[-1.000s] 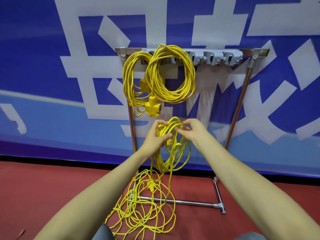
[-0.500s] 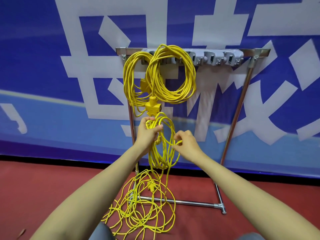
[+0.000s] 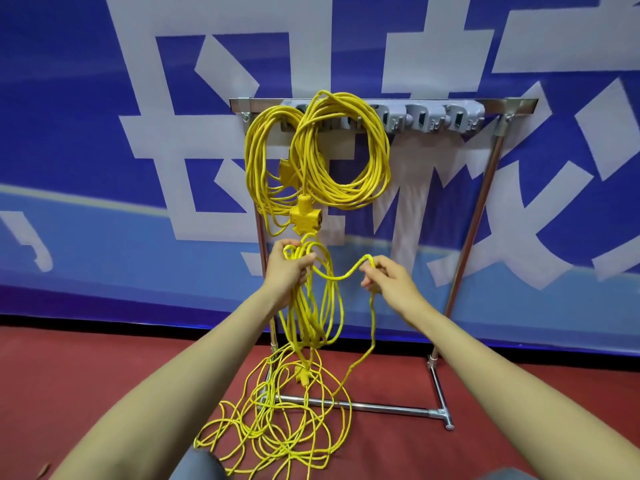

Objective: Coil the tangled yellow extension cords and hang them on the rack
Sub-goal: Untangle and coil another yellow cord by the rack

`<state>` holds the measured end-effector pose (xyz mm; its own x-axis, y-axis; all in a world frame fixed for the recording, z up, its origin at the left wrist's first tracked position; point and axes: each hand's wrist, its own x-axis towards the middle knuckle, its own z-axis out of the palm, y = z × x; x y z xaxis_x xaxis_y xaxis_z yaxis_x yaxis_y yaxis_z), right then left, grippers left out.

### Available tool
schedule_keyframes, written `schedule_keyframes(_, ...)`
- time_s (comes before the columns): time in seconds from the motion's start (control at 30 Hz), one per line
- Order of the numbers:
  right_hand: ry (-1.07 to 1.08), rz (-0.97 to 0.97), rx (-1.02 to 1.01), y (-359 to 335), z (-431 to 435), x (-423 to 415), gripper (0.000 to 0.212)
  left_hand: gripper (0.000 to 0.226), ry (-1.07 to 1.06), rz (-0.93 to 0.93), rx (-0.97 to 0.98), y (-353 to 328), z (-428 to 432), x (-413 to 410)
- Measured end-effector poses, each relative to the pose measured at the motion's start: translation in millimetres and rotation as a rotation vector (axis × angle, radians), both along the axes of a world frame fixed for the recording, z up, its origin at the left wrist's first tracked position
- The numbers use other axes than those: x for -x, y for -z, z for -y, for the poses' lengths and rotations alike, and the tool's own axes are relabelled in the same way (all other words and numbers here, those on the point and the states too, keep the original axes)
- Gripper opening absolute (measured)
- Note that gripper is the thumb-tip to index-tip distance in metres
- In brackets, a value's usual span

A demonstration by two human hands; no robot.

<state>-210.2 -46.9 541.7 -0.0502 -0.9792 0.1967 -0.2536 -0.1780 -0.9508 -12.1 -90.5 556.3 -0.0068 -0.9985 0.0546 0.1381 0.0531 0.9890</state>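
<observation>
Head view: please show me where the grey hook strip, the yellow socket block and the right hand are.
grey hook strip [image 3: 429, 116], head view, on a bare hook unit.
yellow socket block [image 3: 304, 218], head view, middle of its body.
right hand [image 3: 388, 282], head view, back of the hand.

Tangled yellow cord [image 3: 277, 434] on the floor cut off by the bottom edge, left hooks of the grey hook strip [image 3: 426, 116] hidden behind hanging coils [image 3: 346, 199], banner lettering [image 3: 145, 136] cropped at top.
</observation>
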Motion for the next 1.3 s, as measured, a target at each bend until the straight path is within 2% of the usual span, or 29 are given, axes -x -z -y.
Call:
schedule_keyframes(0.07, -0.067, -0.007, 0.025, -8, 0, -2, 0.02, 0.03, 0.019, 0.028, -0.037, 8, 0, 4)
schedule_keyframes(0.17, -0.101, -0.177, 0.14, -16, -1, -6, 0.014, 0.03, 0.012, 0.032, -0.087, 21, 0, 5)
schedule_keyframes(0.23, -0.073, -0.24, 0.155, -21, -1, -10, 0.029, 0.031, -0.006, 0.02, -0.096, 26, 0, 4)
schedule_keyframes(0.3, 0.021, -0.455, 0.056, -23, 5, -11, 0.036, 0.029, -0.018, -0.012, -0.082, 26, -1, 3)
schedule_keyframes(0.37, 0.023, -0.688, -0.066, -18, 10, -9, 0.026, 0.027, -0.017, -0.04, -0.058, 21, -1, 3)
schedule_keyframes(0.43, -0.057, -0.781, -0.115, -13, 10, -8, 0.02, 0.026, -0.021, -0.034, -0.026, 13, 1, 2)
schedule_keyframes(0.53, -0.2, -0.93, -0.047, -9, 9, -1, 0.022, 0.026, -0.03, -0.017, 0.002, 4, 7, 0)
schedule_keyframes(0.6, -0.209, -0.983, 0.015, -11, 8, 1, 0.017, 0.026, -0.031, -0.027, 0.001, 3, 10, -2)
schedule_keyframes(0.73, -0.225, -0.931, 0.0, -14, 5, -2, 0.033, 0.019, -0.007, -0.031, 0.004, 4, 7, 3)
schedule_keyframes(0.9, -0.205, -0.924, 0.056, -21, 3, -23, 0.039, 0.035, 0.041, -0.046, -0.023, 3, 4, 10)
schedule_keyframes(1.07, -0.29, -0.973, 0.093, -26, -2, -36, 0.037, 0.019, 0.125, -0.127, 0.007, -2, 2, 13)
schedule_keyframes(1.13, -0.322, -0.883, 0.086, -20, -6, -37, 0.024, 0.014, 0.133, -0.166, 0.04, -8, 6, 9)
schedule_keyframes(1.17, -0.337, -0.809, 0.054, -16, -9, -39, 0.024, 0.014, 0.125, -0.183, 0.047, -12, 9, 7)
schedule_keyframes(1.23, -0.377, -0.565, -0.044, -5, -15, -40, 0.029, 0.013, 0.104, -0.2, 0.062, -20, 14, 4)
schedule_keyframes(1.3, -0.407, -0.396, -0.077, 6, -18, -37, 0.02, 0.011, 0.096, -0.197, 0.085, -32, 17, 2)
